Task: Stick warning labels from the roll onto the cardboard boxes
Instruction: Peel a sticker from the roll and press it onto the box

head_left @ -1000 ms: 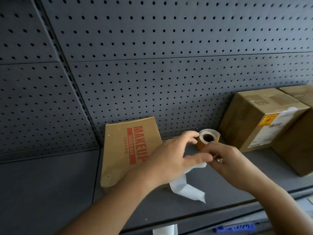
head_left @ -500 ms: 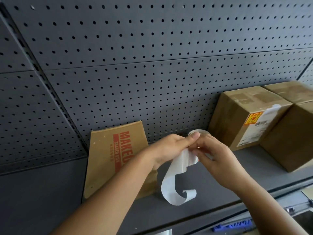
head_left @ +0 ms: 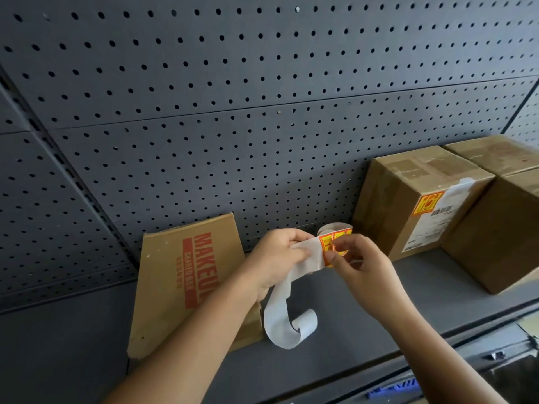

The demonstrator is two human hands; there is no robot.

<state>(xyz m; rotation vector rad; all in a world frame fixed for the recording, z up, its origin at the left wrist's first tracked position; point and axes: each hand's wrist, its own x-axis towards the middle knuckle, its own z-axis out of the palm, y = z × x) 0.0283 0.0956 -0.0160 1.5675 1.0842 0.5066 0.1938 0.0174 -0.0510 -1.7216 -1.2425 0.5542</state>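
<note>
My left hand [head_left: 277,258] pinches the white backing strip [head_left: 287,316] of the label roll [head_left: 335,231], held above the shelf; the empty strip curls down below my hands. My right hand [head_left: 358,260] pinches an orange-and-yellow warning label [head_left: 328,246] at the strip's top. A flat cardboard box printed MAKEUP [head_left: 186,275] leans against the pegboard to the left, partly behind my left forearm. To the right stands a cardboard box [head_left: 408,199] with an orange warning label [head_left: 427,203] and a white shipping label on its front.
A second cardboard box [head_left: 501,228] stands at the far right, touching the first. The dark grey shelf [head_left: 379,330] runs under everything, with a perforated pegboard wall [head_left: 262,112] behind. A lower ledge and a blue item [head_left: 390,387] show beneath the shelf's front edge.
The roll was lifted off the shelf into my hands. The backing strip was pulled out longer, and orange labels now show between my fingers. The view shifted right and closer.
</note>
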